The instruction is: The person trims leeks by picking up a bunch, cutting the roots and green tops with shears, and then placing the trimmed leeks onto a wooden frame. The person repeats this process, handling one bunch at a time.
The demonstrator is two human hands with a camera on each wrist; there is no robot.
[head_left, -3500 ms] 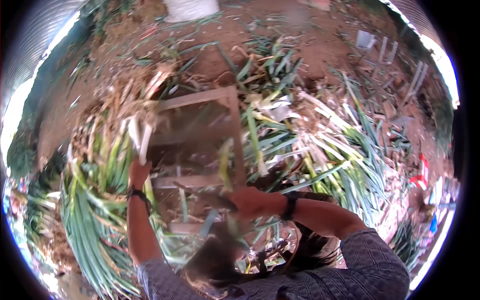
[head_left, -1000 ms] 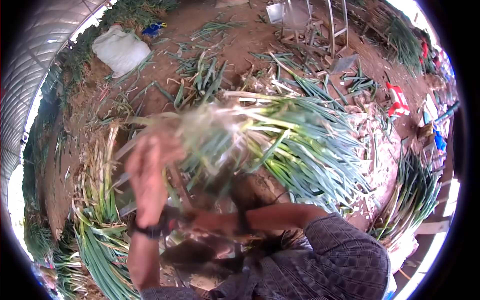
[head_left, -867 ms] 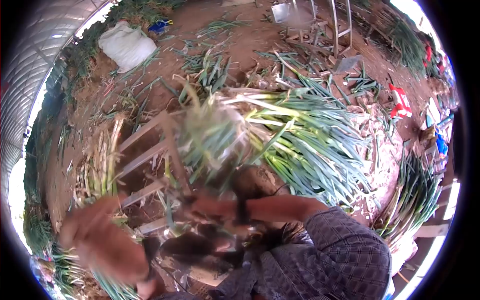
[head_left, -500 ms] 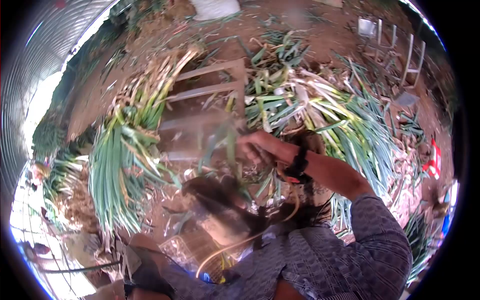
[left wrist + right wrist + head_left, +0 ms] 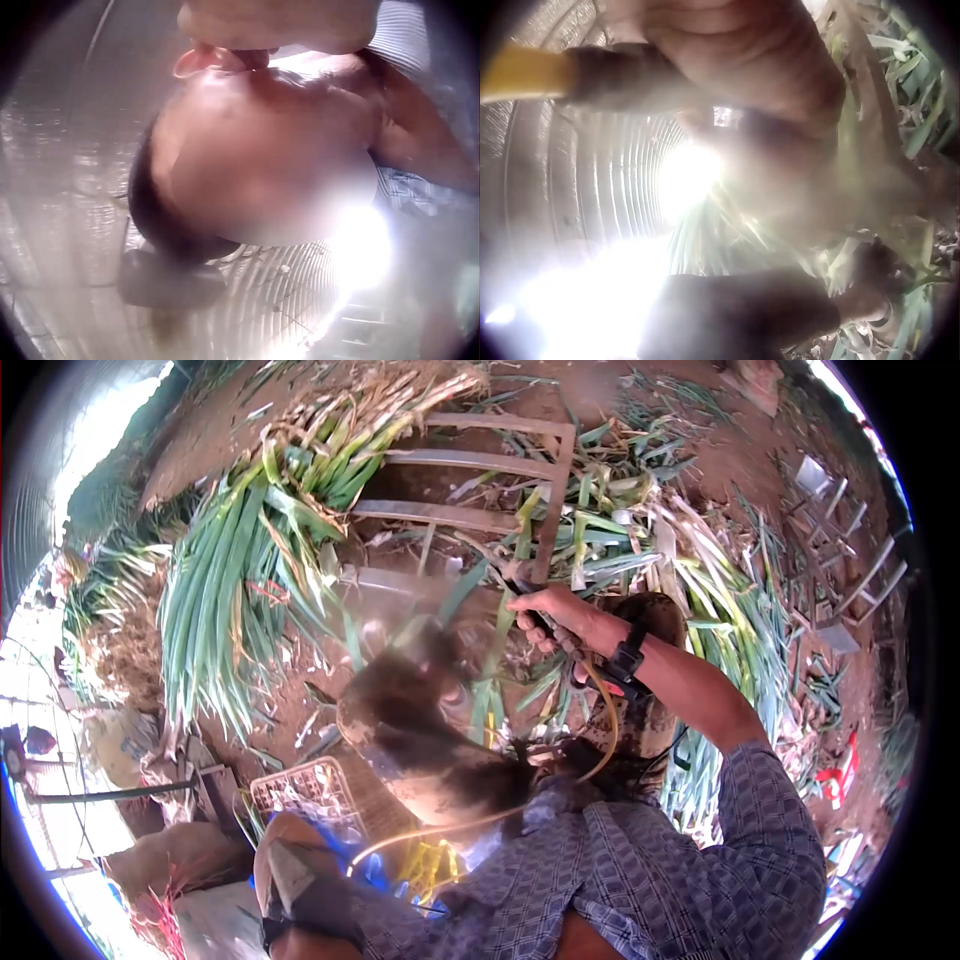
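We list one dark tool (image 5: 514,571), slanting forward-left from our right hand (image 5: 566,612)'s curled, gripping fingers; left hand's (image 5: 277,24) fingers, we cannot tell.

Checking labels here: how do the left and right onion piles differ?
In the head view, the left pile points its root ends up and right; the right pile, its stems up and left. The left pile meets the rack's left side; the right pile lies to its right. Both have long green leaves.

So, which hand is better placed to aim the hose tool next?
Probably the right hand: its fingers curl round the tool, and the hose trails from it. The left hand is out of the head view.
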